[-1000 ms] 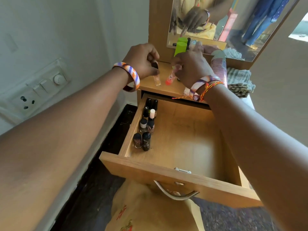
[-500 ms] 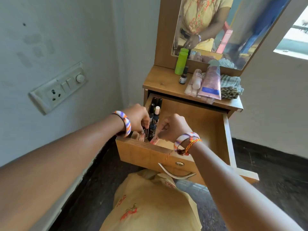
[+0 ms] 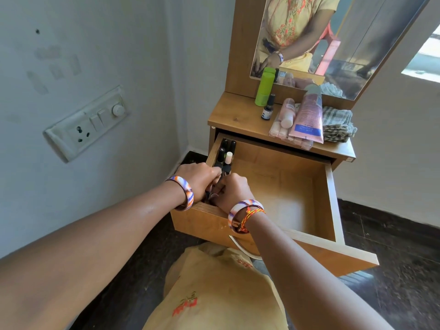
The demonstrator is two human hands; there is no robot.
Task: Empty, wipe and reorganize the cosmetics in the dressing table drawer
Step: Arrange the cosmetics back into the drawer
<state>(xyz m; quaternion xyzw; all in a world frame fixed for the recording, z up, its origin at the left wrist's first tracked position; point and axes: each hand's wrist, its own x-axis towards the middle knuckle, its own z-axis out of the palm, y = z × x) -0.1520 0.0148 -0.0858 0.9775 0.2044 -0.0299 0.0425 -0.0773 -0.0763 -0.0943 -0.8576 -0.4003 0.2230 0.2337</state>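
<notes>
The wooden drawer [image 3: 332,210] of the dressing table stands pulled out, its floor mostly bare. A row of small dark nail polish bottles [image 3: 226,156], one with a white cap, lines its left wall. My left hand [image 3: 198,177] and my right hand [image 3: 232,191] are pressed together in the drawer's front left corner, fingers curled down around small dark cosmetic pieces. My fingers hide most of what they hold.
On the table top [image 3: 234,116] stand a green bottle [image 3: 264,88] and a small dark dropper bottle [image 3: 267,110]. Pink tubes [image 3: 308,115] and a folded checked cloth [image 3: 338,125] lie beside them. Behind is a mirror [image 3: 345,32]. A switch board [image 3: 88,122] is on the left wall.
My hands came down from the table top with two small tubes into the drawer's front left corner. The pink tube seen in my right hand earlier is now hidden.
</notes>
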